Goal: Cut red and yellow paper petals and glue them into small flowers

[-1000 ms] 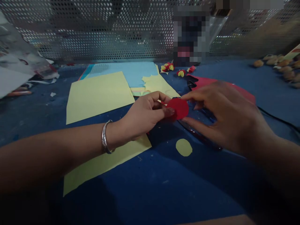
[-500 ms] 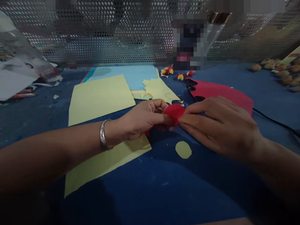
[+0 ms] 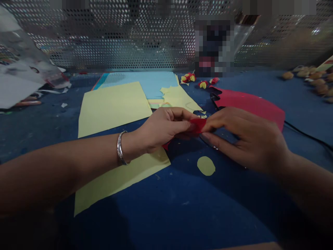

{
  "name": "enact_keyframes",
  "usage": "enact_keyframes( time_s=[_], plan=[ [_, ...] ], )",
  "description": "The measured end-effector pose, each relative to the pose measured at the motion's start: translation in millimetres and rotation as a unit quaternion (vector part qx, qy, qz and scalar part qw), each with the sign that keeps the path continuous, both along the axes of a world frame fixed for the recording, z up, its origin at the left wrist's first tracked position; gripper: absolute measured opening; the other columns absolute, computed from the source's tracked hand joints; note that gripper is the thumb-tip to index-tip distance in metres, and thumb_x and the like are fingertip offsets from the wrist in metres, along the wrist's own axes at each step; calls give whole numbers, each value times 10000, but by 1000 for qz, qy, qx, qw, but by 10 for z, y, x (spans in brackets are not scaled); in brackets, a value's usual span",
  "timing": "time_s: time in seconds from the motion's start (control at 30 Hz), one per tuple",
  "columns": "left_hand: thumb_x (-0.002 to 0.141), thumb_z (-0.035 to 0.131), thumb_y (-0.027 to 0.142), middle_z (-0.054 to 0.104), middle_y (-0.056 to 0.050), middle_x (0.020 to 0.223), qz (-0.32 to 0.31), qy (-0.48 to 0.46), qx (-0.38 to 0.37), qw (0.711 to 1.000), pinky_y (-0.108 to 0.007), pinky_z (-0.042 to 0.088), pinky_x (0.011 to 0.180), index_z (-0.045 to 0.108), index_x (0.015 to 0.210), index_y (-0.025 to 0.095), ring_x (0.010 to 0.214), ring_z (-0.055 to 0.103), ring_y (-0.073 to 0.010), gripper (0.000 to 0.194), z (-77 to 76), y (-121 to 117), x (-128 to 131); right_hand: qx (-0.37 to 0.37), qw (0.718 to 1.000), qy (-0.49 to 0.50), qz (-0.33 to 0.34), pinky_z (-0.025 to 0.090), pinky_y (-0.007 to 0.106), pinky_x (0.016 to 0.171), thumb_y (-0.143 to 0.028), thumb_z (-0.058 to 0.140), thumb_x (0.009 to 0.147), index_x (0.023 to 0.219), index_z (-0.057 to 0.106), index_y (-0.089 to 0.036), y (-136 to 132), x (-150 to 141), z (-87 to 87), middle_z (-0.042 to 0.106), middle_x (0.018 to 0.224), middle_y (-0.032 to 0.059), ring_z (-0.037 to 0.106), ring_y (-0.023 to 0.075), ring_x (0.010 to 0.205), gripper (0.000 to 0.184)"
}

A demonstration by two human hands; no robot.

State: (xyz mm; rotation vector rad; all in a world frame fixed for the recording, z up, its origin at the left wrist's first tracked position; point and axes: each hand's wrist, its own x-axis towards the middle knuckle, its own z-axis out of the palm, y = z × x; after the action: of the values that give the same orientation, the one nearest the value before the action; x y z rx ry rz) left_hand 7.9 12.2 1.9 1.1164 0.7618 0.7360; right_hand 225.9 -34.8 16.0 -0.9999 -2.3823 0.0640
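Observation:
A red paper circle [image 3: 198,125], now folded over into a narrower shape, is held between both hands above the blue table. My left hand [image 3: 166,128], with a silver bangle at its wrist, pinches its left side between thumb and fingers. At the right side, my right hand [image 3: 241,135] has its fingertips closed on the paper's edge. Just below the hands a pale yellow paper circle [image 3: 206,166] lies flat. Under my left wrist lies a yellow sheet [image 3: 122,180], and a scrap of red paper [image 3: 165,146] peeks out beneath that hand.
Yellow sheets [image 3: 114,107] and a blue sheet [image 3: 135,81] lie at the back left. A cut red sheet [image 3: 252,106] sits behind my right hand, near a black cord [image 3: 309,133]. Small red-and-yellow paper pieces [image 3: 203,84] lie before a perforated metal panel [image 3: 117,38]. A bottle [image 3: 39,55] stands left.
The red circle, which showed its broad round face, is now folded over and looks narrower. My right fingers have shifted along its edge, and the view has moved slightly.

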Motion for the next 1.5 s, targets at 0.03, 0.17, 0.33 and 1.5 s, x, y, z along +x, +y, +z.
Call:
enact_keyframes(
  time_s=[0.03,0.17,0.33,1.5],
  plan=[
    [902,685,35,775,-18,801,4,1,-9,1000,-216,566,726,752,856,134,717,726,-85,128,6,-5,4,-7,1000,3,-10,553,412,776,-209,590,1009,970,636,-267,1,-11,4,733,946,56,701,233,852,84],
    [885,709,65,762,-12,753,13,13,-45,999,-237,567,723,724,802,138,707,739,-109,112,25,-23,14,-7,999,22,-48,552,415,746,-250,588,1016,943,631,-278,14,-29,-1,705,915,50,674,234,805,89],
    [867,717,95,779,-15,771,8,-2,-26,1000,-234,578,719,715,806,146,723,755,-121,80,19,-34,15,-7,995,83,-50,565,372,744,-253,656,978,917,638,-262,41,-14,-58,719,1023,66,687,220,875,63],
    [672,880,149,749,5,755,-1,64,96,993,-221,528,689,666,833,147,715,699,-108,268,-8,-96,-19,-206,958,171,-102,479,311,598,-354,724,885,823,669,-244,17,-46,-67,686,748,-1,621,154,649,138]
  ],
)
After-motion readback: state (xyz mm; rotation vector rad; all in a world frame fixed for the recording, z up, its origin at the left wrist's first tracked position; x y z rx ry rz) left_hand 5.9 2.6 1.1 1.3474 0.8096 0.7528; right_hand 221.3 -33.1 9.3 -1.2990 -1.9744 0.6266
